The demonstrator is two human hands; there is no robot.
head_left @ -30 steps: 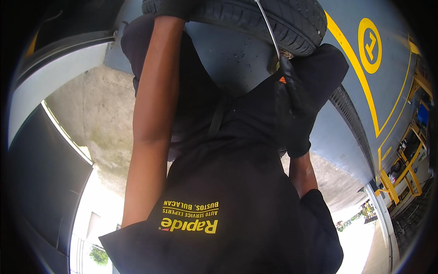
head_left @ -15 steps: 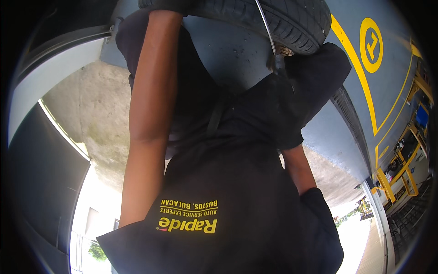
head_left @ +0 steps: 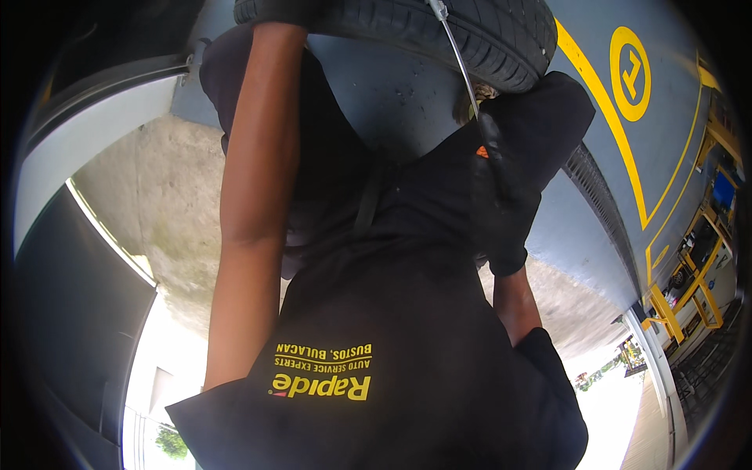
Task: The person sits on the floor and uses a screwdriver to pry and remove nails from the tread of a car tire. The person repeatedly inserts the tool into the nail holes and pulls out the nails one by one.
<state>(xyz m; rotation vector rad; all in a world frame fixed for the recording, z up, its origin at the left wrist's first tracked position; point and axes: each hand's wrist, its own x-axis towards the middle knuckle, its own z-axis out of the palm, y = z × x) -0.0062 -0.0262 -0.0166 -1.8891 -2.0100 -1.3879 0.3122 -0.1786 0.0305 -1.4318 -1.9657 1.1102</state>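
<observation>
A black tyre [head_left: 501, 47] stands at the top edge, between my knees. My left hand [head_left: 287, 11], in a black glove, rests against the tyre's left part; its fingers are cut off by the frame edge. My right hand [head_left: 501, 180], also gloved in black, is closed round the lower end of a tool with a long thin metal shaft [head_left: 460, 63]. That shaft slants up and left across the tyre to a wider silver end. Orange shows beside the right glove. Dark clothing makes the right fingers hard to separate.
Grey floor [head_left: 392, 86] lies under the tyre, with yellow painted lines [head_left: 603, 94] to the right. A drain grate [head_left: 601, 192] runs beside my right leg. Yellow metal frames [head_left: 666, 313] stand at far right. A dark panel [head_left: 78, 305] is at left.
My right hand has drawn back toward my body with the tool, bringing the shaft's silver end and the orange part into sight. The tyre has shifted slightly left. My left hand stays at it.
</observation>
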